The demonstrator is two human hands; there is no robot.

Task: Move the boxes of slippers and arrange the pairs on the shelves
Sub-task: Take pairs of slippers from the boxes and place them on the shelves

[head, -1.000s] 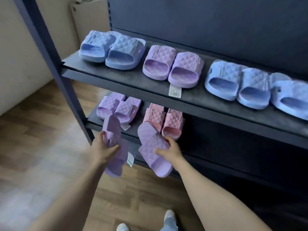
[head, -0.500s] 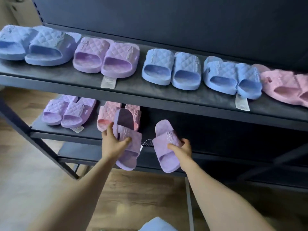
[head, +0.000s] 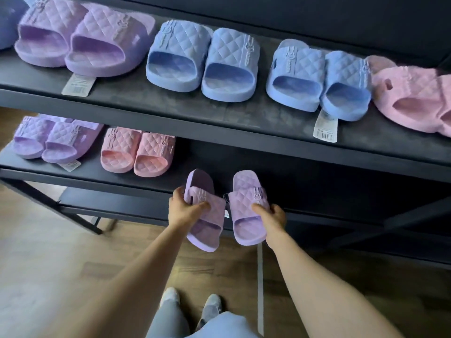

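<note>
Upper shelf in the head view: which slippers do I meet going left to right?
Cut-off blue slipper → purple pair → blue pair → second blue pair → pink pair, cut off at the right edge.

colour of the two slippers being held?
Lilac, quilted straps: left-hand slipper, right-hand slipper, gripped by left hand and right hand. Head view.

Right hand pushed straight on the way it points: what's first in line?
Way looks free at first: the right hand, gripping a purple slipper, points into the bare dark stretch of the lower shelf, right of the pink pair. Depth is unclear.
</note>
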